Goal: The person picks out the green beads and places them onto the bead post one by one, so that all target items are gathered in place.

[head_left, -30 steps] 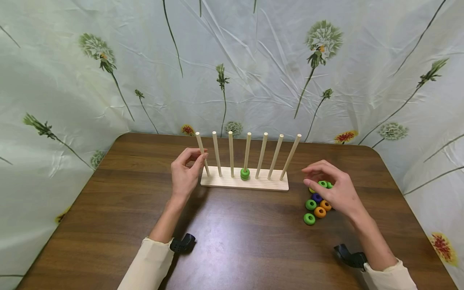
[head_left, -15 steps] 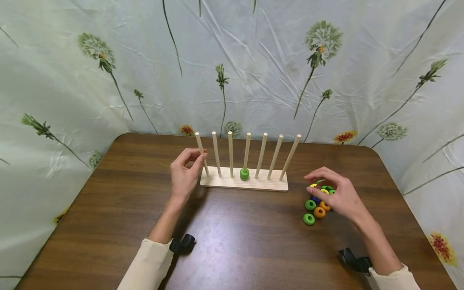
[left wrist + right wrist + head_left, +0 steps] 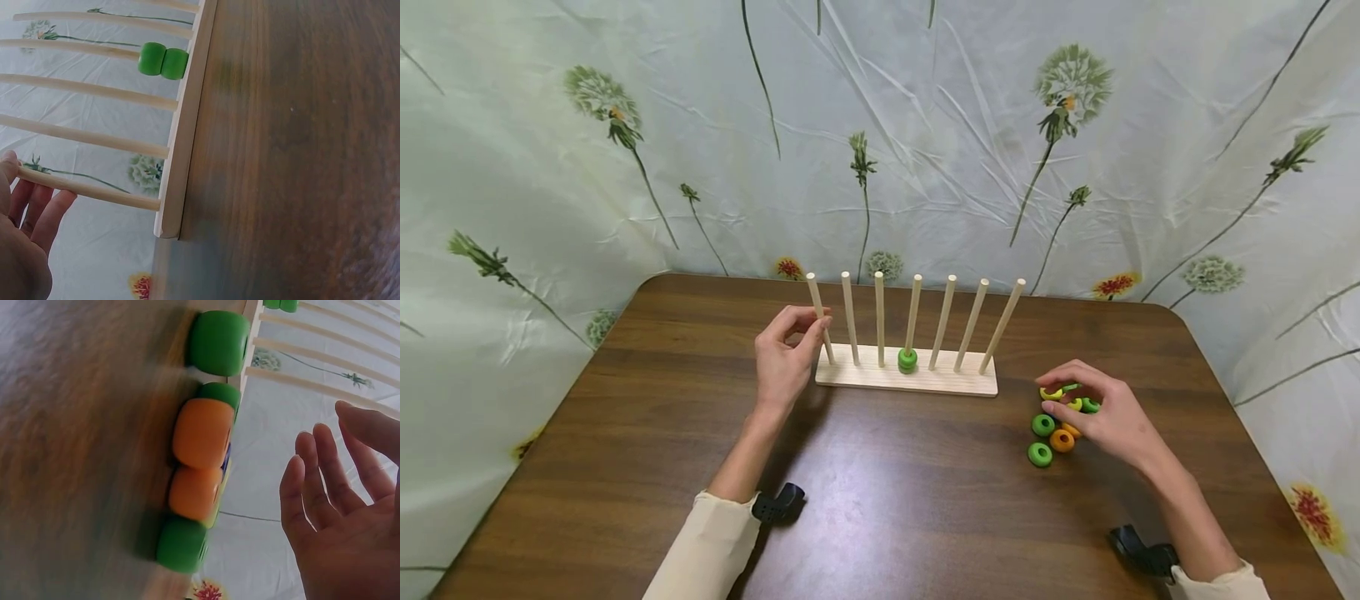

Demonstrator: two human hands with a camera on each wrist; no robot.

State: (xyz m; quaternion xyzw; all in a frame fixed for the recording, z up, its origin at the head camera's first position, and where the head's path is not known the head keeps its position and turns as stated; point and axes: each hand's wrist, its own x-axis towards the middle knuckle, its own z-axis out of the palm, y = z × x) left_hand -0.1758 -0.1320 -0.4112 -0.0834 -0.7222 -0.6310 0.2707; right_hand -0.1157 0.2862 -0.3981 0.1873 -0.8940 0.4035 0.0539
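Observation:
A pale wooden base point(image 3: 865, 379) with a row of several upright pegs stands on the table. My left hand point(image 3: 784, 362) pinches the leftmost peg point(image 3: 814, 292) between thumb and fingers; the left wrist view shows the fingers around that peg point(image 3: 112, 195). Two green beads point(image 3: 164, 60) are stacked on the middle peg. To the right, my right hand point(image 3: 1108, 412) hovers over a cluster of loose beads, its fingers gently bent and nothing between them. Green beads point(image 3: 1040, 454), orange beads point(image 3: 1062, 441) and yellow ones point(image 3: 1051, 393) show; the hand hides part of the cluster.
The brown wooden table point(image 3: 887, 500) reaches back to a pale curtain point(image 3: 700, 108) printed with dandelions. A black wrist camera point(image 3: 778, 504) sits on the left wrist, and another black camera point(image 3: 1142, 552) on the right.
My right hand has drifted toward the table's near side above the loose beads, covering different ones. My left hand has stayed on the leftmost peg.

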